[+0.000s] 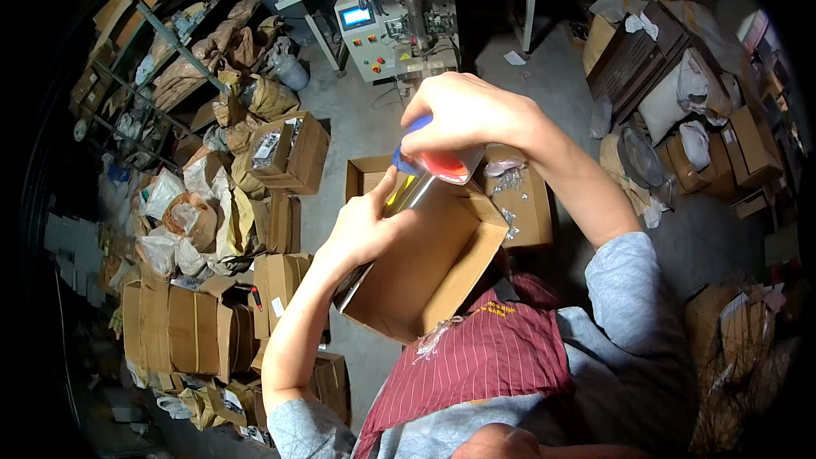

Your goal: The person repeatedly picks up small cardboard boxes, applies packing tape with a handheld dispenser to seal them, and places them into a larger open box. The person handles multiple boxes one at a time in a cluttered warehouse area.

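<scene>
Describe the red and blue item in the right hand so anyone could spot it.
Find the grey machine with the lit screen, then the open cardboard box nearer the wearer. Over that, the right hand holds the item, bright red and blue against the box's plain brown.

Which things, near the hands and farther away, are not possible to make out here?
Head view: part of the blue item, hidden by the right hand.
Head view: part of the open box, covered by the left hand.
Head view: contents of the machine screen, too small and bright.
</scene>
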Motion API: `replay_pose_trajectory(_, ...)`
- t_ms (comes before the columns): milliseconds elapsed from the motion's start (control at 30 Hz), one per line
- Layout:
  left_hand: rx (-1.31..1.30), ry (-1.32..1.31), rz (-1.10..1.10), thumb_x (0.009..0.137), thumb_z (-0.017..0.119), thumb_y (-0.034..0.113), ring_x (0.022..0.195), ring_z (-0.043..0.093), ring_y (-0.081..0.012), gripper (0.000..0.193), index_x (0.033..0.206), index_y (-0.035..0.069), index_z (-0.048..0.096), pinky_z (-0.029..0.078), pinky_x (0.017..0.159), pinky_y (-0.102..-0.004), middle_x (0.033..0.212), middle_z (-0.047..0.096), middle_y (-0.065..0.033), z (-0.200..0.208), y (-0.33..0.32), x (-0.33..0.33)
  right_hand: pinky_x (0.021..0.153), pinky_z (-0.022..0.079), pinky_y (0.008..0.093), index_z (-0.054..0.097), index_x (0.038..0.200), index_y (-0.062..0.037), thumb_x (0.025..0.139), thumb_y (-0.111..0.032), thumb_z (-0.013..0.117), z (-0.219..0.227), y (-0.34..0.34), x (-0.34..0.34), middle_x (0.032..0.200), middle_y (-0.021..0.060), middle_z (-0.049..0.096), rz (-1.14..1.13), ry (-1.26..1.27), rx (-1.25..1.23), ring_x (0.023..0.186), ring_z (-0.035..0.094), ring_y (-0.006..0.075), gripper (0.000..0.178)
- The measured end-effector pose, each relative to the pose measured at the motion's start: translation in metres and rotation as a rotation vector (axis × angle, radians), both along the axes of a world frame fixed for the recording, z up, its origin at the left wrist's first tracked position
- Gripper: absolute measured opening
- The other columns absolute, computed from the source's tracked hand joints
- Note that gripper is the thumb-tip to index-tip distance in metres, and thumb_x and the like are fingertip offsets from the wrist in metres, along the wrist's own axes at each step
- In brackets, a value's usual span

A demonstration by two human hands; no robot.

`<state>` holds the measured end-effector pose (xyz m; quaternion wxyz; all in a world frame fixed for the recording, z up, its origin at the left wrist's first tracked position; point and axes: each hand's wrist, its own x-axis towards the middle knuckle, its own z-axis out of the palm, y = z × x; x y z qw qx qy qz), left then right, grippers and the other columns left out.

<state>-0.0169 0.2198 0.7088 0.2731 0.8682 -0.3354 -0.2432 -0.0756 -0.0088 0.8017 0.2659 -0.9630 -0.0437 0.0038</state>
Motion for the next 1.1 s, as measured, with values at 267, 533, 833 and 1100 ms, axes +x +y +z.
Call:
replay_pose_trajectory(267, 0.108, 0.108, -0.009, 0.081, 0.068, 0.032, 0.09, 0.069, -0.023, 0.079, 0.155, 0.021, 0.044, 0.052, 0.089, -0.034, 0.097, 0.072, -0.0173, 0.01, -0.01, -0.01, 0.081, 0.057, 0.0374, 0.077, 0.104, -0.0021, 0.073, -0.041, 0.071, -0.021, -0.012, -0.023, 0.093, 0.0223, 0.074, -0.05, -0.061, 0.041, 0.085, 0.073, 0.035, 0.05)
replay_pose_trajectory(533, 0.109, 0.034, -0.091, 0.081, 0.067, 0.042, 0.107, 0.069, -0.0393, 0.079, 0.154, 0.022, 0.045, 0.052, 0.098, -0.0436, 0.108, 0.071, -0.0278, -0.007, -0.016, -0.003, 0.085, 0.057, 0.0386, 0.075, 0.11, 0.0008, 0.076, -0.038, 0.07, -0.018, -0.014, -0.028, 0.1, 0.0251, 0.073, -0.075, -0.026, 0.005, 0.093, 0.073, 0.0371, 0.052)
replay_pose_trajectory(833, 0.281, -0.175, -0.214, 0.079, 0.071, 0.043, 0.104, 0.069, -0.0404, 0.078, 0.146, 0.009, 0.052, 0.054, 0.094, -0.0456, 0.107, 0.071, -0.029, -0.016, -0.067, 0.001, 0.07, 0.058, 0.0405, 0.077, 0.078, -0.0012, 0.067, -0.037, 0.074, -0.017, -0.005, 0.031, 0.081, 0.0205, 0.073, -0.099, 0.151, -0.094, 0.077, 0.072, 0.0327, 0.038)
replay_pose_trajectory(1100, 0.236, -0.16, -0.161, 0.076, 0.073, 0.049, 0.11, 0.068, -0.0399, 0.088, 0.152, 0.016, 0.045, 0.052, 0.099, -0.0454, 0.117, 0.069, -0.0275, -0.037, -0.078, 0.023, 0.069, 0.058, 0.0368, 0.081, 0.095, -0.0076, 0.073, -0.038, 0.074, -0.028, -0.034, 0.045, 0.087, 0.0155, 0.076, -0.131, 0.228, -0.109, 0.075, 0.072, 0.0252, 0.039)
